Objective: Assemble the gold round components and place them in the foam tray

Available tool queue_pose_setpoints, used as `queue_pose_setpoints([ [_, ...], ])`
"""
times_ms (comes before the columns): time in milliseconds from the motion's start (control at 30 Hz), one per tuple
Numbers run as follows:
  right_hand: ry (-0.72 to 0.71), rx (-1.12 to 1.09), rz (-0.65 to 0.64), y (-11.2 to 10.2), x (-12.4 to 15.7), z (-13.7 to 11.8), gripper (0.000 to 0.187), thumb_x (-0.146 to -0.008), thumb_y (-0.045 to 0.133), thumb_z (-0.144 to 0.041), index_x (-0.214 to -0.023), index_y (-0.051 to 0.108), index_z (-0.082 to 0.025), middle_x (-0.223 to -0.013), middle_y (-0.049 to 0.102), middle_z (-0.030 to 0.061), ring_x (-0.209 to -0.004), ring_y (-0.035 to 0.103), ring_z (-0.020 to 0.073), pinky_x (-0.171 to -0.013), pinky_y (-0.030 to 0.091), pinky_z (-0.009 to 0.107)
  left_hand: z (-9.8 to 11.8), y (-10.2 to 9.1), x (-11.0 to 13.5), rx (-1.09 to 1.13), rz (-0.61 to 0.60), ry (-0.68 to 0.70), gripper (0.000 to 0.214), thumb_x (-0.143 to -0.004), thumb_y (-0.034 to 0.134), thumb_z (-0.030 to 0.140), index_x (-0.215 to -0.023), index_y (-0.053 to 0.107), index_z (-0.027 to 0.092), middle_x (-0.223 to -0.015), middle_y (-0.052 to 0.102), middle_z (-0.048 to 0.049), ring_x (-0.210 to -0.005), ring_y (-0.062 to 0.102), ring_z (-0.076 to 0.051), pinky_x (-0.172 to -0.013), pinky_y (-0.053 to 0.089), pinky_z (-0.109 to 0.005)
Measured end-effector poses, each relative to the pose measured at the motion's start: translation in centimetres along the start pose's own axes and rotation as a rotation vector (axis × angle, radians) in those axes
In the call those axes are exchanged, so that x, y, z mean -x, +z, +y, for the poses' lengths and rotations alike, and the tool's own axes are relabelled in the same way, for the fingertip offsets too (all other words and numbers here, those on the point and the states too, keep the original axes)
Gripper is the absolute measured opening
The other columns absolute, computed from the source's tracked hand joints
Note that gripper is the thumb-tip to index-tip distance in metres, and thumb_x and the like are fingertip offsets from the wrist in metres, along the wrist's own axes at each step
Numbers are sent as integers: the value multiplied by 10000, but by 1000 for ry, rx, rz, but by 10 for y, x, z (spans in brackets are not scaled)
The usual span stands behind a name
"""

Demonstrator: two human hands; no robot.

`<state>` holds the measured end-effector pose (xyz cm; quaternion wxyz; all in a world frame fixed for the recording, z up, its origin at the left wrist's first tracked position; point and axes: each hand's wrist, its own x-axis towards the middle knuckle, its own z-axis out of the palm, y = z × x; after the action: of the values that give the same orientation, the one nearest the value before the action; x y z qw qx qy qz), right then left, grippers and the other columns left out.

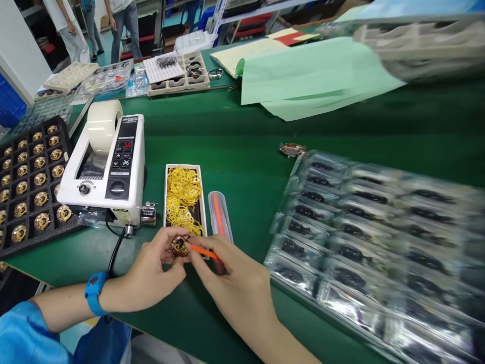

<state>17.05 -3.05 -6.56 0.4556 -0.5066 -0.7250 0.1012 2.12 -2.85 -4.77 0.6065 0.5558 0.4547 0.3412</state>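
Note:
My left hand pinches a small round gold watch case with a dark and yellow inside. An orange pen-like tool is gripped in my right hand, its tip at the watch case. Just beyond both hands lies a white box filled with thin yellow rings. Beside that box is a clear plastic case with an orange stick in it. My fingers cover part of the watch case and the near end of the box.
A white tape dispenser stands left of the box, its cable hanging toward me. Farther left is a black tray of gold watch cases. Bagged dark parts fill a tray at right. Green paper sheets lie behind.

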Motion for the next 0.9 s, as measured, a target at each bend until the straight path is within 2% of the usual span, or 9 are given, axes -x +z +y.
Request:
queue_pose_setpoints([
  [133, 86, -60, -28, 1, -3, -1, 157, -887, 509, -139, -787, 618, -191, -632, 625, -25, -441, 513, 83, -417, 407, 193, -1, -1, 2, -80, -41, 15, 446, -843, 478, 82, -1274, 470, 194, -1052, 675, -82, -1042, 652, -197, -871, 523, -308],
  [267, 113, -113, -68, 1, -6, -1, 154, -832, 509, -115, -735, 602, -191, -599, 590, -39, -426, 471, 73, -407, 377, 186, -1, -2, 3, -119, -49, -6, 438, -860, 470, 106, -1292, 472, 183, -987, 682, -73, -935, 676, -189, -863, 530, -333],
  [400, 107, -280, -122, -6, -9, -5, 151, -796, 519, -97, -694, 568, -198, -591, 575, -39, -468, 508, 81, -417, 382, 173, 0, -1, -1, -41, 32, -29, 424, -835, 485, 91, -1242, 513, 206, -1062, 677, -67, -950, 669, -180, -850, 531, -302],
  [500, 148, -363, -120, -14, -12, -7, 167, -789, 527, -113, -650, 538, -204, -564, 547, -41, -457, 491, 82, -403, 359, 173, 3, -2, -5, 80, 111, -32, 421, -786, 522, 74, -1185, 530, 211, -1139, 660, -64, -1033, 654, -182, -916, 520, -296],
  [600, 306, -358, -141, -20, -15, -2, 166, -800, 537, -185, -635, 553, -203, -553, 557, -32, -427, 456, 86, -387, 335, 189, 8, -5, -8, 194, 162, -36, 402, -763, 577, 106, -1149, 530, 208, -1203, 628, -68, -1134, 624, -204, -1002, 497, -330],
  [700, 439, -305, -248, -19, -16, 10, 243, -836, 530, -314, -628, 583, -199, -528, 558, -20, -432, 473, 109, -395, 354, 206, 12, -8, -10, 225, 203, -34, 383, -758, 621, 145, -1129, 542, 204, -1240, 599, -73, -1177, 604, -228, -1014, 502, -355],
  [800, 438, -187, -293, -17, -14, 23, 276, -857, 514, -367, -652, 600, -204, -501, 549, -28, -404, 457, 115, -382, 335, 217, 13, -9, -10, 218, 211, -22, 364, -777, 633, 177, -1130, 549, 207, -1206, 620, -71, -1149, 623, -227, -1005, 513, -366],
  [900, 381, -85, -224, -18, -12, 26, 193, -851, 528, -321, -702, 579, -210, -519, 566, -38, -397, 470, 114, -382, 339, 213, 15, -11, -10, 221, 208, 0, 358, -786, 648, 200, -1132, 559, 203, -1173, 640, -68, -1107, 648, -224, -996, 521, -374],
])
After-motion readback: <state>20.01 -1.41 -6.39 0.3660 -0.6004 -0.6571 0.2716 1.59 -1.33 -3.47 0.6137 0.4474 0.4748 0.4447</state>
